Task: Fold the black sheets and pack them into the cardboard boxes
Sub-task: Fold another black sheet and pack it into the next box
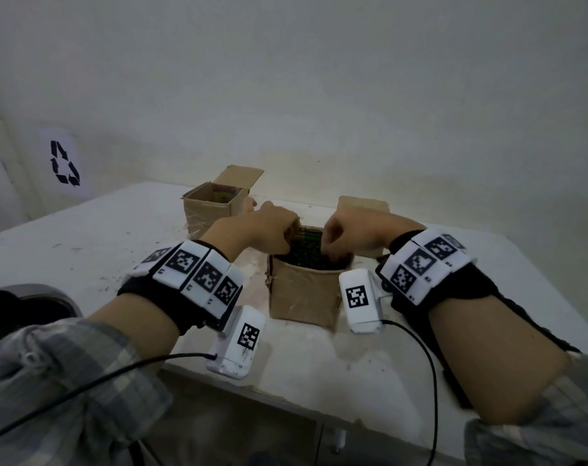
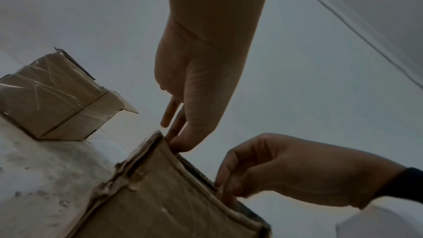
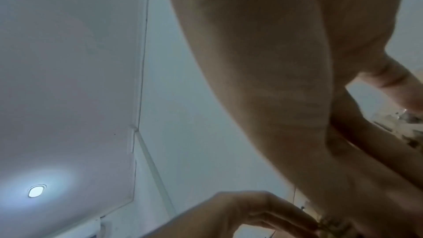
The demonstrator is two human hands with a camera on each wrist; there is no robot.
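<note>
An open cardboard box [image 1: 302,290] stands near the table's front edge, with a folded black sheet [image 1: 306,253] upright inside it. Above its opening on the left is my left hand [image 1: 272,227]; thumb and fingers point down and pinch the sheet's top edge at the box corner [image 2: 176,138]. My right hand [image 1: 346,233] is over the right side, fingers curled, its tips pinching the same dark edge [image 2: 196,169] just inside the wall. The fingertips are hidden in the head view. The box's front wall [image 2: 160,196] is worn and taped.
A second open box [image 1: 212,210] with coloured contents stands behind on the left, a third cardboard piece [image 1: 363,205] behind on the right. The white table [image 1: 84,237] ends at a wall. A dark round bin [image 1: 23,307] sits low on the left.
</note>
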